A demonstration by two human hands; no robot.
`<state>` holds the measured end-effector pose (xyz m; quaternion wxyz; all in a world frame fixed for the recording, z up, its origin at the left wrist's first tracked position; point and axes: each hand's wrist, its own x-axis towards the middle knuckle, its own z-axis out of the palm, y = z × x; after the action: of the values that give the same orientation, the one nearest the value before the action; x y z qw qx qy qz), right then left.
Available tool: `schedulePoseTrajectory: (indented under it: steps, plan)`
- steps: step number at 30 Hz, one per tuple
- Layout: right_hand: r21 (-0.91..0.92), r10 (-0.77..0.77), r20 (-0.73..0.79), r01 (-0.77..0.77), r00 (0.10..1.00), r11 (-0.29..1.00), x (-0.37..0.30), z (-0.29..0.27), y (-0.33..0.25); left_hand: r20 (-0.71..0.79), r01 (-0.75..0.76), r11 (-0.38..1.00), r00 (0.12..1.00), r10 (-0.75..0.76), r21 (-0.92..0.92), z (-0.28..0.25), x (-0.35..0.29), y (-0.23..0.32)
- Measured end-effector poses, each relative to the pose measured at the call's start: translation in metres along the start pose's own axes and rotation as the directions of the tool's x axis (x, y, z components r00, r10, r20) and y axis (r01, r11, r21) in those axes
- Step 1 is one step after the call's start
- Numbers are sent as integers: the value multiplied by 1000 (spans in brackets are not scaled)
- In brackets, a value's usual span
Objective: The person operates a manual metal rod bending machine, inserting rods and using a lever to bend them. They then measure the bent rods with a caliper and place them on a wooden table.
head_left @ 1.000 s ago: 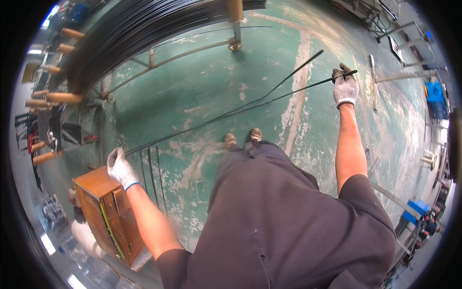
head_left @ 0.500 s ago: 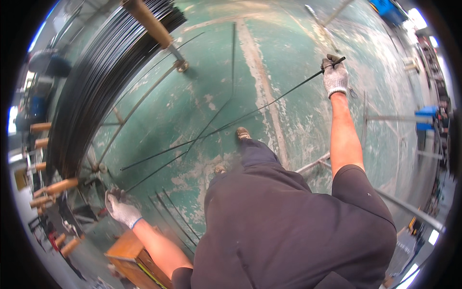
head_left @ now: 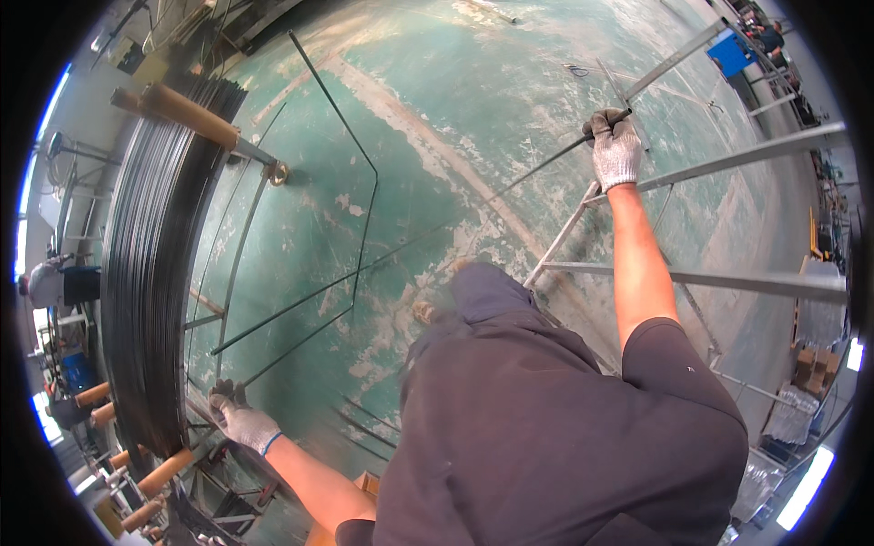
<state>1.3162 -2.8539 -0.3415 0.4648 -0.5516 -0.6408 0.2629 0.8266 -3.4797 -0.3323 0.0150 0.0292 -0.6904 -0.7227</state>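
My right hand (head_left: 615,147), in a grey-white work glove with dark fingers, is closed round the end of a thin black rod (head_left: 546,166). This rod slants down to the left, with its far end over the green floor. My left hand (head_left: 242,415), gloved alike, has its fingers curled at the lower end of a second black rod (head_left: 366,218). That one has bends along its length and rises toward the upper left. The two rods cross in view left of my legs. Exactly how the left fingers grip is hard to see.
Left of me, a thick bundle of long black rods (head_left: 155,246) rests on a rack with brown sleeved arms (head_left: 191,114). A grey metal frame (head_left: 728,159) stands close by my right arm. Behind my left elbow is an orange-brown box (head_left: 364,487). A person (head_left: 56,284) is at the far left.
My view has swung to the right, so the rack looks nearer upright and more of the metal frame shows. Both hands still hold their rods, and the bent rod has tilted leftward at its top.
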Motion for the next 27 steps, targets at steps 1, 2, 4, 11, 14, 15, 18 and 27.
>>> schedulePoseTrajectory:
  steps: [1, 2, 4, 11, 14, 15, 18, 27]
  plan:
    - [-99, -2, -65, -5, 998, 995, -5, -12, 0, -1, -25, 999, 1000, 25, 29, 3, -5, 1]
    - [-138, -17, -93, 4, 996, 990, -12, -23, -4, -3, -47, 997, 999, 47, 64, 5, -10, 2]
    - [-185, 62, -107, -81, 992, 979, -19, -44, -15, -75, -62, 989, 995, 73, 135, 7, -18, 5]
    - [-492, 89, -155, -155, 984, 857, -54, -101, -8, -62, -27, 987, 997, 37, 160, 2, -47, 1]
    - [-443, 65, -123, -113, 990, 889, -88, -128, -19, 11, -72, 959, 997, 72, 274, -9, -52, -9]
    - [-370, 8, -125, -54, 992, 927, -98, -137, -28, 15, -75, 962, 997, 73, 263, -2, -54, -6]
    - [-252, 80, -170, -122, 982, 960, -124, -162, -43, 1, -94, 966, 995, 97, 240, 14, -56, 0]
    - [-53, 157, -209, -171, 965, 984, -197, -207, -74, 4, -91, 969, 996, 93, 229, 4, -25, 5]
